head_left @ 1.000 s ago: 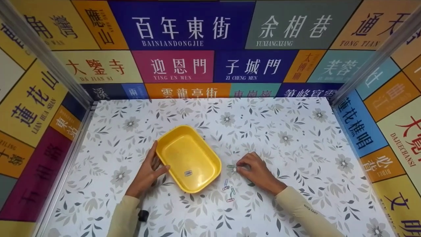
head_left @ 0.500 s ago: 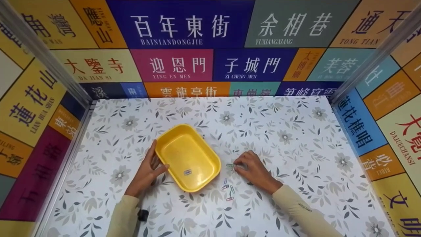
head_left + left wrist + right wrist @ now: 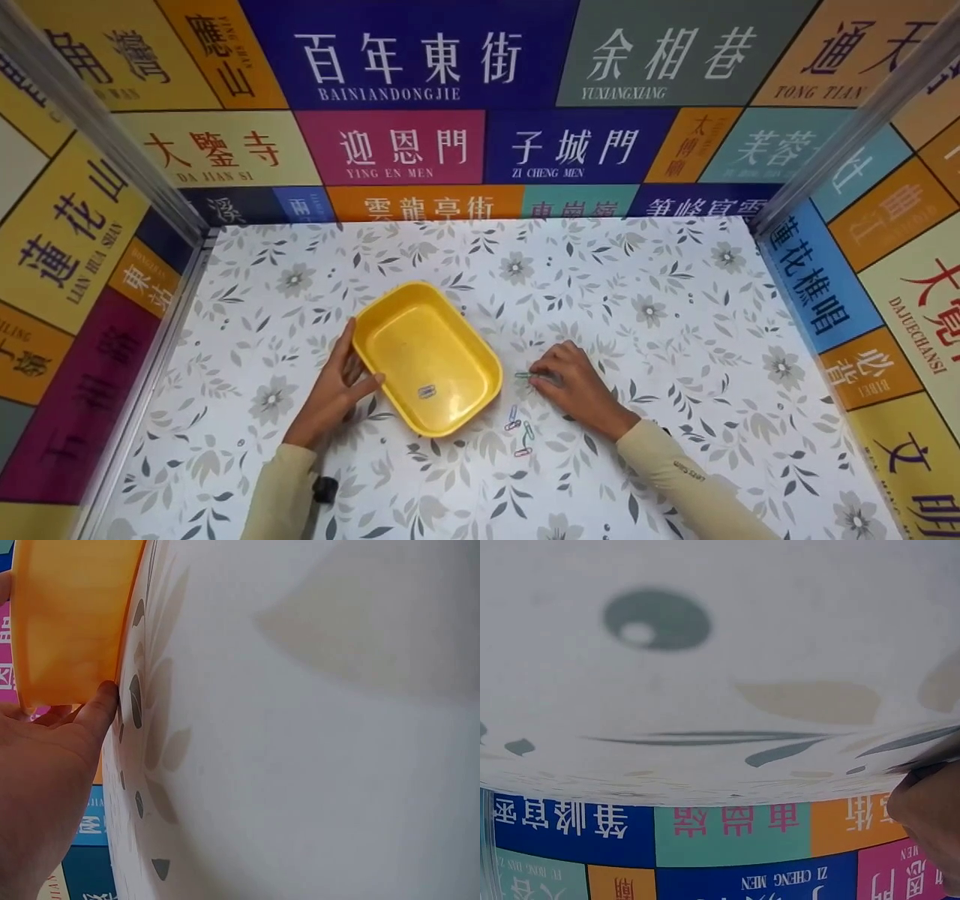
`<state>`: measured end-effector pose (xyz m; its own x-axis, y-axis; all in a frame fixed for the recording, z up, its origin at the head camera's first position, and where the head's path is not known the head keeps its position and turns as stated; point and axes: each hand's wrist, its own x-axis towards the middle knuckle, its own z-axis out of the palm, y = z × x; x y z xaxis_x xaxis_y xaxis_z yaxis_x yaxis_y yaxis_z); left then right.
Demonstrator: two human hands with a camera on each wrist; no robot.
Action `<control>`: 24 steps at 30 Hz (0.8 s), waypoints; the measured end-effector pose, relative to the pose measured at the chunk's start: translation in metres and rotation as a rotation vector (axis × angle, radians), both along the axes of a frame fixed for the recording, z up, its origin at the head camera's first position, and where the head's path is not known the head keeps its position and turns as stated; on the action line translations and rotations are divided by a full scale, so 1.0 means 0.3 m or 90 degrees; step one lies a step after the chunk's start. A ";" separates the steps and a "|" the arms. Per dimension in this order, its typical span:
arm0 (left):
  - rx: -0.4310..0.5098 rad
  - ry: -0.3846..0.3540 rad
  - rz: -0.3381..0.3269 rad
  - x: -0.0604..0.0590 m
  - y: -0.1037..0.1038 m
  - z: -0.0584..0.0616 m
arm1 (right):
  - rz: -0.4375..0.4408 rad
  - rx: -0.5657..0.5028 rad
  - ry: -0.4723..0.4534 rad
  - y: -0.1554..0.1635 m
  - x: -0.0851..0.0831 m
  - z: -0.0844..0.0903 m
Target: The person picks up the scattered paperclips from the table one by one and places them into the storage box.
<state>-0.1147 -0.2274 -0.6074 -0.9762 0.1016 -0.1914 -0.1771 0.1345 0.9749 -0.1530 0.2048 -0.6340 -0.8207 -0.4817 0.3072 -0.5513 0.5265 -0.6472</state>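
A yellow plastic tray (image 3: 405, 330) lies on the table at a slant, with one small paper clip (image 3: 427, 392) inside it. My left hand (image 3: 335, 390) rests along the tray's left side, thumb and fingers spread apart and touching its wall. The left wrist view shows those fingertips against the tray's wall (image 3: 71, 622). Right of the tray, my right hand (image 3: 574, 382) has its thumb and forefinger at the right end of a green paper clip (image 3: 521, 375), seemingly pinching it. In the right wrist view only part of that hand (image 3: 930, 814) shows; the clip is hidden there.
Several loose paper clips, among them a blue one (image 3: 513, 412) and a red one (image 3: 523, 452), lie between the tray and my right forearm. A white tablecloth (image 3: 645, 262) with leaf prints covers the table. Sign-printed panels (image 3: 405, 146) wall the back and both sides.
My right hand has shifted slightly left, its fingertips closing the gap to the green paper clip. The left hand and tray have stayed in place.
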 end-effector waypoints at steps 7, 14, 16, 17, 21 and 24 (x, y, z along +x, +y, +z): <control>-0.003 -0.002 -0.001 -0.017 0.010 0.005 | -0.006 -0.014 0.007 0.009 -0.002 0.008; 0.000 0.004 -0.006 -0.020 0.012 -0.007 | -0.016 0.000 0.004 0.007 -0.001 0.000; 0.004 0.012 -0.008 -0.017 0.010 -0.011 | -0.016 0.002 0.005 0.003 -0.002 -0.003; 0.004 0.016 -0.011 -0.015 0.008 -0.013 | -0.015 0.002 0.007 0.001 -0.003 -0.005; 0.009 0.023 -0.012 -0.004 -0.003 -0.013 | 0.002 -0.002 0.027 -0.006 -0.008 -0.007; 0.007 0.028 -0.017 0.000 -0.007 -0.010 | 0.011 -0.010 0.036 -0.007 -0.012 -0.004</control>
<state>-0.1148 -0.2296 -0.6104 -0.9804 0.1302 -0.1476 -0.1311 0.1273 0.9832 -0.1567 0.2027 -0.6351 -0.7934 -0.4907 0.3603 -0.5961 0.5064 -0.6230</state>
